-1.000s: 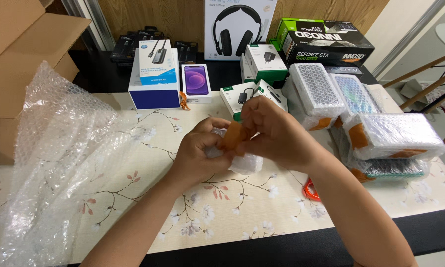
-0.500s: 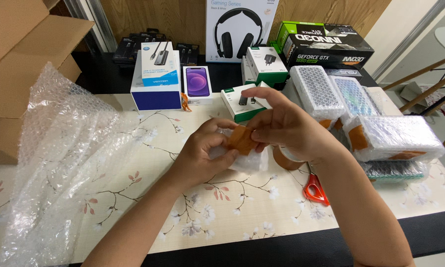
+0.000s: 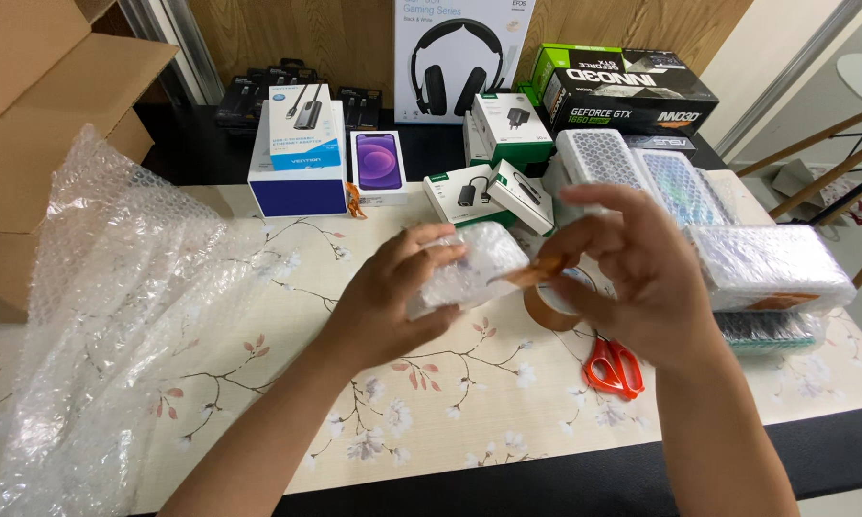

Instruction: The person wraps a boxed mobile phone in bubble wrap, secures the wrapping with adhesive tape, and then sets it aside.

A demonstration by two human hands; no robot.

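My left hand [image 3: 385,299] holds a small box wrapped in bubble wrap [image 3: 474,263] above the middle of the table. My right hand [image 3: 641,278] is just right of it and pinches a strip of brown tape [image 3: 525,275] that runs to the wrapped box. A roll of brown tape [image 3: 548,311] lies on the table under my right hand, partly hidden by it.
A large sheet of bubble wrap [image 3: 115,316] covers the left of the floral table [image 3: 450,402]. Red scissors [image 3: 615,367] lie at the right. Wrapped packages [image 3: 771,268] are stacked at the far right; product boxes [image 3: 302,144] stand at the back; cardboard cartons [image 3: 38,105] at the left.
My hands have drawn apart. The right hand has pulled a strip of tape out to the right, and the wrapped box in my left hand now shows.
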